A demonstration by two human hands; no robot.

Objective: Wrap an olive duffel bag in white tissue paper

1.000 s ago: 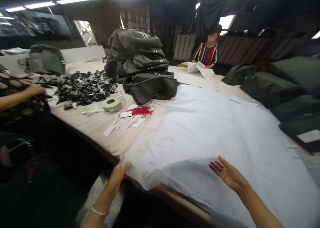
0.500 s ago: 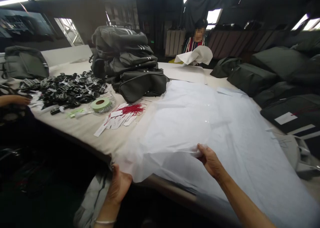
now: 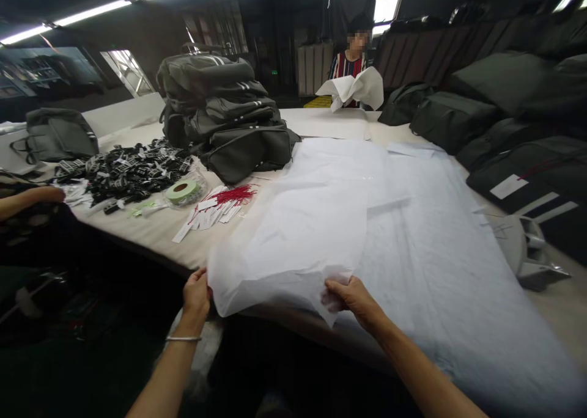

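A thin, see-through white sheet (image 3: pixel 293 234), like tissue paper, lies over the near edge of the table on top of a larger stack of white sheets (image 3: pixel 426 253). My left hand (image 3: pixel 197 299), with a bracelet at its wrist, pinches the sheet's left edge just off the table. On the near edge my right hand (image 3: pixel 353 299) is closed on the same sheet, and part of its fingers shows blurred through the paper. Between my hands the sheet's front edge sags over the table rim.
Dark bags (image 3: pixel 238 124) are piled behind the sheets, beside black straps (image 3: pixel 137 170), a green tape roll (image 3: pixel 181 191) and red-stringed tags (image 3: pixel 215 210). More bags (image 3: pixel 532 167) and a grey tape dispenser (image 3: pixel 523 250) stand right. A co-worker's arm (image 3: pixel 30 201) reaches in left; another person (image 3: pixel 351 63) handles white sheeting.
My left hand has moved up and slightly left and now grips the sheet's edge. My right hand has shifted left and a little down with its edge. The view has shifted slightly.
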